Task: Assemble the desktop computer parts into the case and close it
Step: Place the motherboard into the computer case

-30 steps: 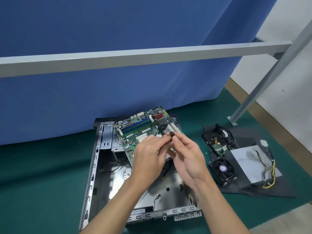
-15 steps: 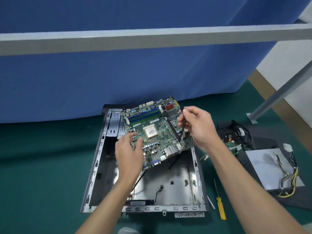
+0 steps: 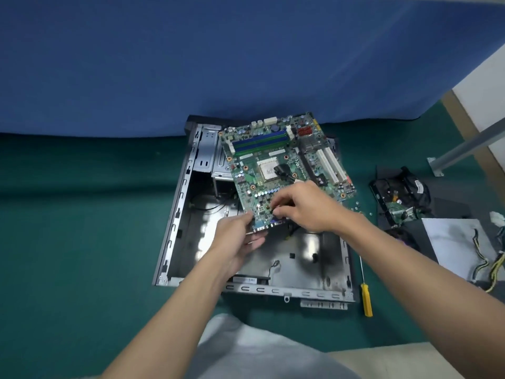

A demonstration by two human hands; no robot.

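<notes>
**Motherboard Held Over the Open Case**

**Task parts**
- The case lies open on the green mat at the centre of the frame. Its bare metal floor shows in the lower half.
- The motherboard is held over the upper half of the case, component side up. It sits skewed to the case walls, and its upper right corner reaches past the case edge.
- Blue memory slots run along the top of the board. White expansion slots lie on its right side. The CPU socket is at its middle.

**Hands**
- The left hand grips the lower edge of the board, thumb on top and fingers curled beneath.
- The right hand rests over the lower right part of the board. Its fingers are curled and pinch a small dark part at the board's lower edge. What this part is cannot be told.

**Surroundings**
- A screwdriver with a yellow handle lies on the mat just right of the case, parallel to its right wall.
- Loose screws lie near the upper right of the case.
- A hard drive and a power supply with yellow and black wires rest on a dark sheet at the right of the frame.
- A blue curtain fills the upper frame.
</notes>
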